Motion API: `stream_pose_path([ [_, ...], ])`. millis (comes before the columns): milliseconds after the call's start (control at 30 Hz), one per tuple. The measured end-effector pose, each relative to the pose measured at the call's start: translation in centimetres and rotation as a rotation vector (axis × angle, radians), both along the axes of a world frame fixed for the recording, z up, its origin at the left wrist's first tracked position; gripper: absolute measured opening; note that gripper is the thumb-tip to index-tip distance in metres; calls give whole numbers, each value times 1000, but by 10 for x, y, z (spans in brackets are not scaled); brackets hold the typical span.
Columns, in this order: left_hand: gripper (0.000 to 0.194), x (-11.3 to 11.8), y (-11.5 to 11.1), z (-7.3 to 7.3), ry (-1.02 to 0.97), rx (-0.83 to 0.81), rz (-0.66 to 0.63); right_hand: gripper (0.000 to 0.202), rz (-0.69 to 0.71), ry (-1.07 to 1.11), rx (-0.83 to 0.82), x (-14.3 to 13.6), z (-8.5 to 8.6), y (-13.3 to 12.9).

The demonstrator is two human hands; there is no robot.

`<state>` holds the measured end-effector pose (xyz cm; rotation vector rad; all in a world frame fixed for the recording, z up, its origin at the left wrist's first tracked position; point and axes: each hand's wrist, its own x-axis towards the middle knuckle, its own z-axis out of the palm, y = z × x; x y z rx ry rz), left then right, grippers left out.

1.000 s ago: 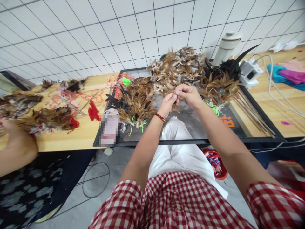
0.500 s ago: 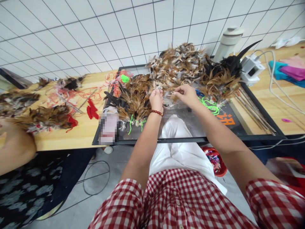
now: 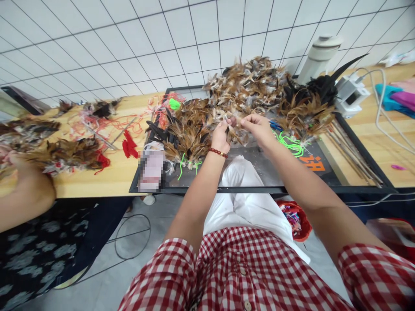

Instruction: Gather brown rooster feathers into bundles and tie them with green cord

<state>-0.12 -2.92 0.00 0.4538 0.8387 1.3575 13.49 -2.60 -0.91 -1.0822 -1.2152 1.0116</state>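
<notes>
My left hand (image 3: 221,134), with a beaded bracelet at the wrist, is closed on small pale and brown feathers in front of the large feather pile (image 3: 256,84). Close to its right, my right hand (image 3: 258,128) pinches at something too small to make out. A bunch of brown feathers (image 3: 191,131) with green ties lies left of my left hand. Right of my right hand are green strings (image 3: 292,144) and a brown and black feather bunch (image 3: 306,114). All of these rest on a dark framed board (image 3: 253,189).
A phone-like blurred object (image 3: 151,170) lies at the board's left corner. Behind stand a bottle (image 3: 319,58) and a white plug block (image 3: 352,97). Thin sticks (image 3: 353,151) lie right. Another person's arm (image 3: 29,190) works at feathers on the left. A red basket (image 3: 296,220) sits below.
The view has shifted slightly, moving the scene to the right. My left hand has turned and its fingers are nearer my right hand. The other person's hand has moved a little up.
</notes>
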Motion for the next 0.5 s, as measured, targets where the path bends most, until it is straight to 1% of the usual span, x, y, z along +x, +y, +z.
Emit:
stream_pose_path([
  [67, 29, -1, 1, -1, -39, 13, -32, 45, 29, -52, -1, -4, 2, -6],
  [133, 26, -2, 2, -3, -34, 30, -43, 44, 48, -159, -25, -4, 4, -10],
  [200, 22, -2, 3, -7, -10, 47, -45, 42, 37, -213, -24, 0, 8, -10],
  [333, 26, 0, 2, -11, 48, 85, -57, 35, -8, -93, 25, 6, 16, -8],
  [400, 26, 1, 0, -10, 54, 91, -69, 36, 27, -35, 29, 5, 17, -7],
  [500, 27, 2, -2, -10, 66, 117, -105, 43, 90, 27, 37, 1, 14, -7],
])
